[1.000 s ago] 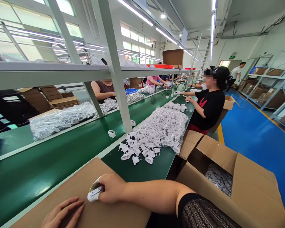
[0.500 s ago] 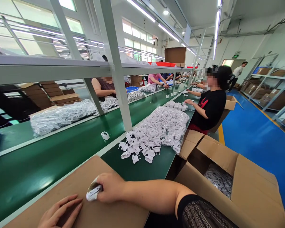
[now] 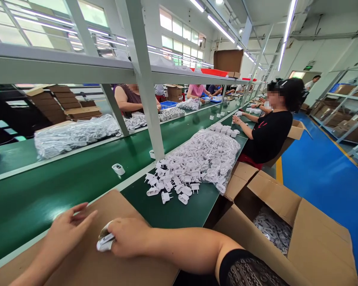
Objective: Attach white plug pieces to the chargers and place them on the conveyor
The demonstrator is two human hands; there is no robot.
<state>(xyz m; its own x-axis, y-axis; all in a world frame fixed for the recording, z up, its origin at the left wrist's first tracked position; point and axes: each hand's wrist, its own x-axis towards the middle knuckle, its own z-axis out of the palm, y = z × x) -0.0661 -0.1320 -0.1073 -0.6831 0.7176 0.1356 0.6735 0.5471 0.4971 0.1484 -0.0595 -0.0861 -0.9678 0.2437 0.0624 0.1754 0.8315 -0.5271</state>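
My right hand (image 3: 127,236) is closed on a white plug adapter (image 3: 105,243), low over a brown cardboard sheet (image 3: 86,258); my fingers hide part of it. To its left, my left hand (image 3: 66,228) is open and holds nothing, with fingers spread above the sheet's edge beside the green belt. Beyond the sheet, loose white plug adapters (image 3: 174,180) with metal pins lie heaped, spilling from a clear plastic bag (image 3: 217,149) full of them. One white adapter (image 3: 118,169) sits alone on the green conveyor belt (image 3: 86,178).
A grey post (image 3: 146,91) and a shelf (image 3: 62,65) stand over the belt. At right is an open carton (image 3: 319,234) with white parts inside. A co-worker in a black shirt (image 3: 270,133) sits farther along; others work across the belt.
My left hand has risen and moved forward, its fingers spreading. The right hand still grips the adapter, slightly farther left in view. The adapter on the belt has shifted left in view.
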